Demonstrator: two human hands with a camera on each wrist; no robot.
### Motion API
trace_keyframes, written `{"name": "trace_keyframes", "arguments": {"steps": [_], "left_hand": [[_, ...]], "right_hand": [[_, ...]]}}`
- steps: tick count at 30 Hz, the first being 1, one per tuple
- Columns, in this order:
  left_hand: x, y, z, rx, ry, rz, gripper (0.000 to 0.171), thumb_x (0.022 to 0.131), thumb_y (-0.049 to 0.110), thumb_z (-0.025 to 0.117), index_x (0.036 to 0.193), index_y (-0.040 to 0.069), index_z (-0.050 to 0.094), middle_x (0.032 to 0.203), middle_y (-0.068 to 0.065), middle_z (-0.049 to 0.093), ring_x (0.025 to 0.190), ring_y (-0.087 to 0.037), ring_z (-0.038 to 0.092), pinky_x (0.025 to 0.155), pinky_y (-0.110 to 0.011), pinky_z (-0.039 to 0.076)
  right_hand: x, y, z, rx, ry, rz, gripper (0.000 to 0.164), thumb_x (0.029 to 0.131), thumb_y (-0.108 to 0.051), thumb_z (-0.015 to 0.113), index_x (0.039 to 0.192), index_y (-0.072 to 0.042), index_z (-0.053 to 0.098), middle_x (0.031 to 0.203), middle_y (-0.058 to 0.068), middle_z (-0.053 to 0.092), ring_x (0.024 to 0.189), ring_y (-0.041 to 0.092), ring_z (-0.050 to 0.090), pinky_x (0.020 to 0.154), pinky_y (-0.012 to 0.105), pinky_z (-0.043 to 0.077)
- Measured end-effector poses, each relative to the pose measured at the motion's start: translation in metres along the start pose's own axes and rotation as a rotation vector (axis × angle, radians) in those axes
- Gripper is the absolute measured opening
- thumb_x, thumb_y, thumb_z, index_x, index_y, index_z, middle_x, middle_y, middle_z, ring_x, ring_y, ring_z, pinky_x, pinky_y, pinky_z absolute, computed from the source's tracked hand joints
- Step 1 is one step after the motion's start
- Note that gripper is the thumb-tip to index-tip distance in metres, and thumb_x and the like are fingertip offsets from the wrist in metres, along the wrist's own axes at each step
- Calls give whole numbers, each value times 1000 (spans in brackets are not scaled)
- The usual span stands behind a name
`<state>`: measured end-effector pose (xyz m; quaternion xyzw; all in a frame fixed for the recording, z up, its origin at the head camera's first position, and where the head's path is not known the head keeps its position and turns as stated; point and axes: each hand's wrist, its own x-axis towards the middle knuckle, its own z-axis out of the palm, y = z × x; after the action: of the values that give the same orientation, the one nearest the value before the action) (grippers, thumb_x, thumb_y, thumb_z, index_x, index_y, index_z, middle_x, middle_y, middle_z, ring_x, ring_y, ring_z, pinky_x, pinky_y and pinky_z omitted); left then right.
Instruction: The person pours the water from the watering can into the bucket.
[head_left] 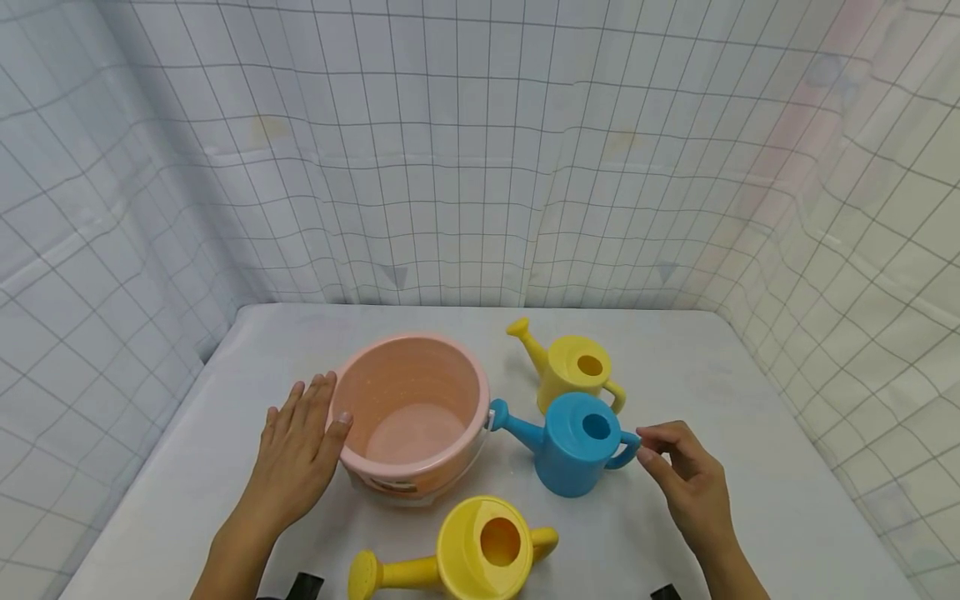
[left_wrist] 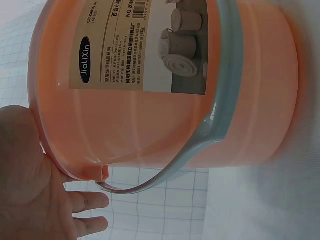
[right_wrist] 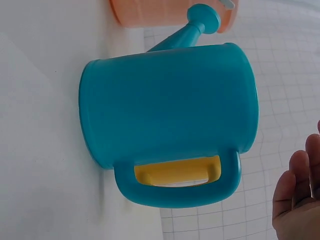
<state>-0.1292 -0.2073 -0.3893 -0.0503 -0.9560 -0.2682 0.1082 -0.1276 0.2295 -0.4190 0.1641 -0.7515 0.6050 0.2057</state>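
A pink bucket [head_left: 414, 468] stands upright in the head view, and the left hand [head_left: 298, 454] rests against its left rim with fingers straight. The left wrist view shows its label [left_wrist: 142, 47] and grey carrying handle [left_wrist: 200, 140] hanging down. A blue watering can [head_left: 572, 458] stands right of the bucket, spout toward it. Beside its handle, the right hand [head_left: 690, 483] hovers with fingers loosely bent, holding nothing; the right wrist view shows a gap between the hand [right_wrist: 300, 200] and the can handle [right_wrist: 180, 197].
Behind the blue can stands a pale yellow watering can [head_left: 562, 367]. A brighter yellow watering can [head_left: 480, 550] is at the front, spout pointing left. All are on a white-covered table [head_left: 780, 500], with grid-patterned curtains [head_left: 480, 167] at the back and sides.
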Motion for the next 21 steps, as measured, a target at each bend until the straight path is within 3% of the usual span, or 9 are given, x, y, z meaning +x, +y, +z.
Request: {"name": "trace_keyframes", "arguments": {"steps": [7,14,21], "left_hand": [[0,-1,0,-2,1,2,60,102,42,31,153,17,13,155,-22,21,145,-43,8,111,-67,-2],[0,-1,0,0,1,-2,60,102,42,31,153,17,13,155,-22,22,145,-42,8,111,-67,0],[0,-1,1,0,3,-2,60,102,42,31,153,17,14,155,-22,22,146,-42,8,110,-68,2]], "right_hand": [[2,5,-3,-154,8,131,28,89,2,59,117,4,58,108,-3,57,100,12,54,86,9,46],[3,15,-2,-173,19,268,30,93,-10,59,122,-1,56,115,-7,57,104,4,56,84,9,48],[4,25,-1,-161,-14,301,36,92,-14,61,126,-3,54,117,-6,56,106,4,55,85,10,49]]}}
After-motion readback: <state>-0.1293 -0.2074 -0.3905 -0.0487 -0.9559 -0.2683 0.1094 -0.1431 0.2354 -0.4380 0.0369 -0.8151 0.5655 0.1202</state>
